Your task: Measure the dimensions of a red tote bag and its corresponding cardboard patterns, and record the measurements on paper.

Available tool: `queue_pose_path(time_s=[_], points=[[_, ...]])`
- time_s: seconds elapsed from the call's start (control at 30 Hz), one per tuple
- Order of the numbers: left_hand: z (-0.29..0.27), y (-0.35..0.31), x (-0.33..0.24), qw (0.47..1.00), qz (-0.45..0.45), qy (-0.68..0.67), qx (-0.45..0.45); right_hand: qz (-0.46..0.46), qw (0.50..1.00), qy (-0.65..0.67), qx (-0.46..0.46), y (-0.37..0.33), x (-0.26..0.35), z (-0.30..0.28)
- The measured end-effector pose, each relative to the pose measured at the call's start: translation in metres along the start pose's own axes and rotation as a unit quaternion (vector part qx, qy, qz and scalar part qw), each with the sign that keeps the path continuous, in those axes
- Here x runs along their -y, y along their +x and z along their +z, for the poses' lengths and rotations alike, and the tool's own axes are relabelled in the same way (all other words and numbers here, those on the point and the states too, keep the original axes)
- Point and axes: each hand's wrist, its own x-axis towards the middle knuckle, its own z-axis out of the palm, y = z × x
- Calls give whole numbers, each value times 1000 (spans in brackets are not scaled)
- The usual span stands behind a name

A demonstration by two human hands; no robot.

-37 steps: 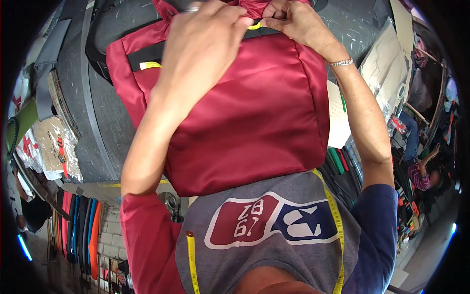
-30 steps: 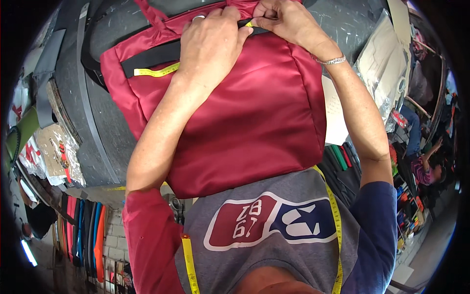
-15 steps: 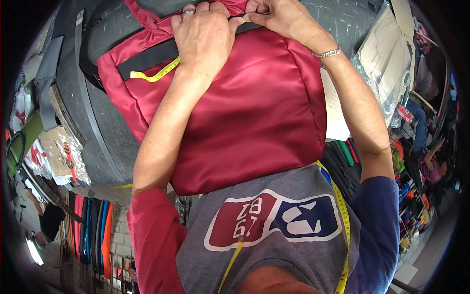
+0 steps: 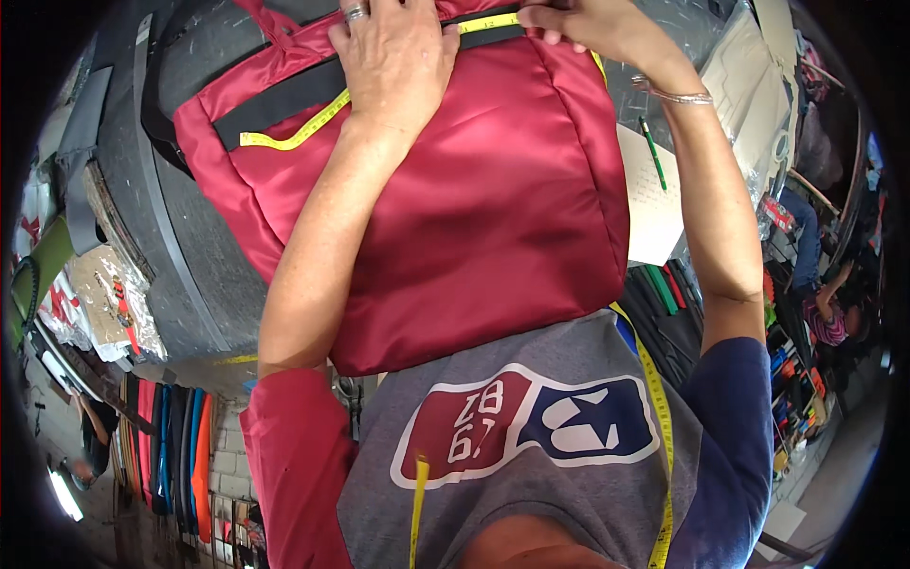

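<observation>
A dark red satin bag [image 4: 483, 218] lies before me, its lower edge against my shirt. Near its top runs a black band [image 4: 270, 114], with a yellow tape measure [image 4: 488, 23] laid along it. My left hand [image 4: 396, 62], a ring on one finger, is closed over the tape and the bag's upper edge; its fingertips are partly cut off by the frame. At the band's right end my right hand [image 4: 602, 33] pinches the tape, and more tape shows below that hand at the bag's side. The tape's free end curls out left of my left hand.
Under the bag is a dark, scuffed work surface [image 4: 213, 223]. A written-on paper sheet [image 4: 654, 223] with a green pencil [image 4: 653, 154] lies to the right. Another yellow tape measure [image 4: 664, 427] hangs over my shirt. Fabric rolls [image 4: 175, 455] stand lower left; a person [image 4: 829, 318] is far right.
My right hand has slid right along the band, and a longer stretch of tape shows between my hands. The bag has shifted slightly up and left. The pencil has come into sight.
</observation>
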Motion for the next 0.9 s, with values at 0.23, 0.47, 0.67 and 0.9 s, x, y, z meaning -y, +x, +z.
queue_pose_path(time_s=[0.23,0.47,0.67,0.9], points=[[-5,19,-9,891,19,409,197,-6,986,-153,-73,-3,-33,-23],[-6,35,-35,894,-120,340,265,-396,870,-216,-198,9,-5,-18],[-5,36,-27,915,-98,297,255,106,980,-80,146,9,44,-47],[-8,37,-24,914,-118,283,264,-3,988,15,156,23,-10,-36]])
